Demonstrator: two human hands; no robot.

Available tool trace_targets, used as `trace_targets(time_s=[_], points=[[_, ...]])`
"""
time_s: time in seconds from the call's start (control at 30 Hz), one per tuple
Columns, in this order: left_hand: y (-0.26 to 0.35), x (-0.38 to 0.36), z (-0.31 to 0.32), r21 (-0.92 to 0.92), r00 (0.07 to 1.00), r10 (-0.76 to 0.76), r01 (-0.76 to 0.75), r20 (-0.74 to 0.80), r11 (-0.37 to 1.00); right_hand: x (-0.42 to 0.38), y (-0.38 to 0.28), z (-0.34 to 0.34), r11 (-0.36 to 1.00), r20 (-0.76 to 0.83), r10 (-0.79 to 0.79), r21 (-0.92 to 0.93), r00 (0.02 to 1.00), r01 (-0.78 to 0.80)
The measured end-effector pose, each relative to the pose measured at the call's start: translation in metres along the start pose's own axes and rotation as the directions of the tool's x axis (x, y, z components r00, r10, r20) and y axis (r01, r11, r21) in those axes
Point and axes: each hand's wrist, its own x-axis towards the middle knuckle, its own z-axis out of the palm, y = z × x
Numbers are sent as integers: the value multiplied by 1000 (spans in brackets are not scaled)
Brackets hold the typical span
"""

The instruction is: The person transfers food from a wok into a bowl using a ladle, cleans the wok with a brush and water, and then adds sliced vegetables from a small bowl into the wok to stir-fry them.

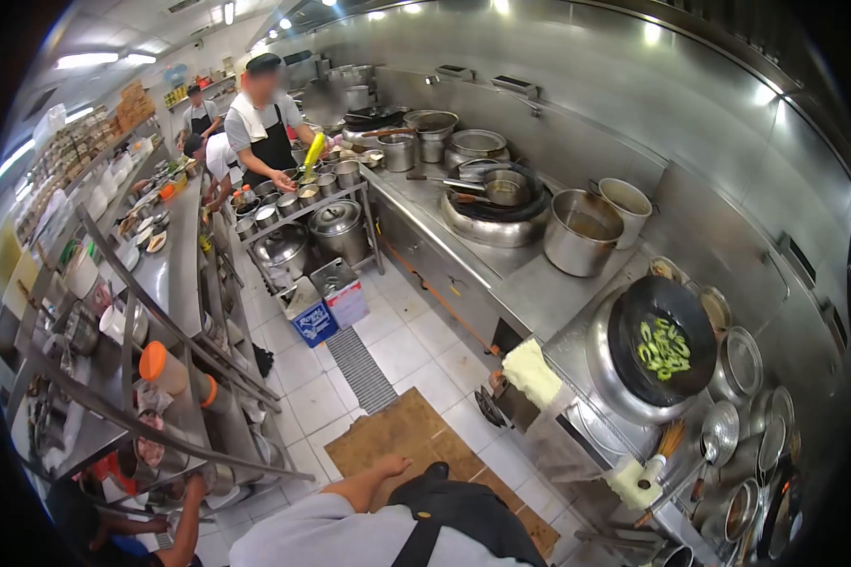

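Note:
My left hand [393,465] hangs low in front of my body, over the brown floor mat [388,430]. Its fingers look loosely curled together, and nothing shows in them. My right hand is out of view. To my right, a black wok [622,331] rests tilted on a round steel burner ring [603,373]. Sliced green vegetables [665,350] lie inside the wok. A bamboo brush [669,438] and a perforated steel ladle [720,427] are beside the stove's near end. Neither is touched by a hand.
Steel pots [583,234] and another stacked wok station [496,194] line the stove. A co-worker in a black apron [272,142] stands beyond a rack of steel containers [293,200]. Another person's arm [191,520] reaches into shelving at lower left. A blue box [314,324] stands on the floor.

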Motion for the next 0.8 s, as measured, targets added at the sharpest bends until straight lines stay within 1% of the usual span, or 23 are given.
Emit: trace_targets(time_s=[0.07,0.2,0.27,0.3,0.37,0.4,0.47,0.5,0.57,0.6,0.67,0.7,0.73,0.77,0.8], points=[[10,11,-17,-13,998,60,-60,-23,998,10,-20,-2,1000,-9,9,4,1000,-9],[6,32,-41,-51,997,66,-68,-25,996,32,-56,-1,999,-16,21,27,1000,-21],[2,37,-49,-44,1000,-2,1,-13,999,41,-68,-3,999,-19,25,41,1000,-24],[-1,39,-52,-48,1000,-4,4,-11,999,46,-72,-3,998,-19,30,48,999,-29],[-18,45,-53,-47,997,60,-62,-42,997,55,-81,-6,998,-9,35,58,999,-34],[-25,46,-51,-52,998,54,-56,-44,997,60,-84,-7,998,-6,36,57,999,-36],[-39,44,-47,-45,962,117,-132,-247,990,72,-87,-9,997,10,38,64,999,-39],[-46,46,-45,-43,962,116,-131,-245,991,79,-87,-8,997,20,42,69,999,-43],[-56,50,-37,-234,987,-67,32,-145,972,99,-77,-9,993,37,62,96,997,-66],[-56,46,-33,-234,987,-66,30,-144,972,113,-72,-13,989,43,79,124,996,-84],[-47,29,-29,-371,966,-215,147,-146,917,125,-77,-26,984,50,87,151,995,-94],[-43,22,-24,-365,967,-209,144,-144,920,127,-95,-38,995,86,-77,-61,993,82],[-39,13,-17,-343,955,-229,155,-188,926,128,-114,-51,929,156,-225,-263,962,260],[-37,6,-11,-322,940,-249,167,-232,932,125,-134,-57,931,154,-223,-260,963,257],[-36,1,-4,-320,941,-249,169,-228,932,118,-156,-57,992,143,-94,-66,985,104]])
